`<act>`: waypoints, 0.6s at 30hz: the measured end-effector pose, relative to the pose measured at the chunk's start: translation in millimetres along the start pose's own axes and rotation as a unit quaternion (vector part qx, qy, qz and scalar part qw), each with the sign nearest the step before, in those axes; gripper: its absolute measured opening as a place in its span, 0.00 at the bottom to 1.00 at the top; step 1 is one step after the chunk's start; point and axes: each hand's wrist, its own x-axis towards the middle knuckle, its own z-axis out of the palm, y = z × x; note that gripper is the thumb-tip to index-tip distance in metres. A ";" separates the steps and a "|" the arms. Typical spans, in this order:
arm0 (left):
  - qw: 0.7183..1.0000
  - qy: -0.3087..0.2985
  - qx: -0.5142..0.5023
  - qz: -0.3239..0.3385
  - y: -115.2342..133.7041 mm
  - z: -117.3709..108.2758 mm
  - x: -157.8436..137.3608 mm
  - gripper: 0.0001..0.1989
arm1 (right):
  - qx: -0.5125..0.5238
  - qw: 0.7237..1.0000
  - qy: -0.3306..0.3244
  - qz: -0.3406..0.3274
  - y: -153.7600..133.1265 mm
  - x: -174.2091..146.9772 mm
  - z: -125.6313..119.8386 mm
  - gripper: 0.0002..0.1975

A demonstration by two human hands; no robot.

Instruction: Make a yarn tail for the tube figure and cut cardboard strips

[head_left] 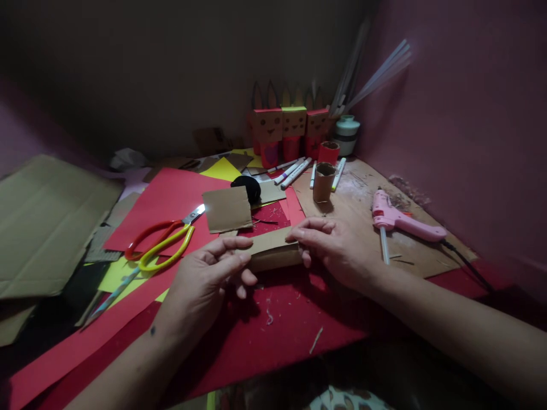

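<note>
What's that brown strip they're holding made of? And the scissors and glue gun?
Brown strip: probably matte cardboard, dull and creased.
Scissors: light-catching blades, so likely shiny metal; smooth handles, maybe plastic.
Glue gun: likely smooth plastic, evenly pink.

Inspected from my seat: the strip [274, 250] lies between my left hand [210, 273] and my right hand [337, 246], over the near part of the table [290, 327]. Just beyond it, slightly left, I note the square [226, 210]. The scissors [167, 242] lie left of the square, partly on the sheet [164, 196]. Far to my left is the carton [51, 222]. On my right, the gun [404, 221] lies on the board [352, 208]. Beyond my right hand stands one tube [324, 188], another tube [328, 152] behind it. Pens [296, 173] lie left of both; the figures [293, 132] stand behind, the jar [346, 138] to their right.
</note>
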 end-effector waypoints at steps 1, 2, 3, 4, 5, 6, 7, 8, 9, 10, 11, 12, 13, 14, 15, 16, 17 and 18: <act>1.000 0.000 0.007 0.001 -0.4 0.7 0.3 0.16 | -0.004 1.000 0.016 0.012 0.3 0.4 1.9 0.10; 1.000 0.001 0.013 0.003 -0.9 1.3 0.4 0.16 | -0.006 0.999 0.030 0.028 1.0 0.9 3.7 0.12; 1.000 0.003 0.020 0.004 -1.4 1.8 0.4 0.16 | -0.008 0.998 0.042 0.044 1.8 1.4 5.4 0.12; 1.000 0.005 0.025 0.006 -1.9 2.0 0.1 0.16 | -0.008 0.997 0.050 0.055 2.9 2.1 6.7 0.12; 1.000 0.006 0.029 0.008 -2.2 2.2 -0.3 0.17 | -0.009 0.997 0.058 0.058 4.0 2.8 7.7 0.11; 0.999 0.007 0.030 0.012 -2.3 2.2 -0.9 0.17 | -0.010 0.996 0.065 0.054 5.1 3.5 8.4 0.11; 0.999 0.006 0.030 0.017 -2.3 2.2 -1.6 0.17 | -0.009 0.997 0.071 0.041 6.0 4.1 8.7 0.10; 0.999 0.004 0.029 0.022 -1.9 2.2 -2.2 0.18 | -0.002 0.997 0.072 0.027 6.8 4.7 8.7 0.09; 0.999 0.003 0.028 0.027 -1.5 2.4 -2.8 0.19 | 0.007 0.998 0.068 0.013 7.2 5.2 8.4 0.10; 0.999 0.001 0.027 0.031 -0.9 2.5 -3.3 0.21 | 0.016 0.998 0.061 0.005 7.4 5.5 8.0 0.12; 0.999 0.000 0.026 0.032 -0.3 2.7 -3.6 0.22 | 0.021 0.998 0.054 0.004 7.3 5.8 7.6 0.14; 0.999 0.000 0.026 0.032 0.2 2.9 -3.7 0.23 | 0.022 0.999 0.048 0.008 6.9 6.0 7.2 0.17; 0.999 0.000 0.028 0.030 0.5 2.9 -3.7 0.24 | 0.020 0.999 0.046 0.017 6.2 6.1 6.8 0.18; 0.999 0.002 0.030 0.028 0.6 2.8 -3.6 0.24 | 0.016 0.998 0.047 0.026 5.3 6.1 6.6 0.17; 0.999 0.002 0.032 0.027 0.5 2.6 -3.4 0.24 | 0.011 0.998 0.049 0.036 4.2 6.1 6.4 0.16; 0.999 0.002 0.033 0.027 0.3 2.3 -3.1 0.24 | 0.004 0.998 0.051 0.044 3.2 6.1 6.4 0.15; 0.999 0.001 0.033 0.027 -0.1 1.9 -2.8 0.24 | -0.004 0.997 0.053 0.050 2.2 6.1 6.4 0.14; 0.999 0.000 0.032 0.027 -0.6 1.5 -2.5 0.23 | -0.014 0.997 0.055 0.053 1.5 6.2 6.5 0.14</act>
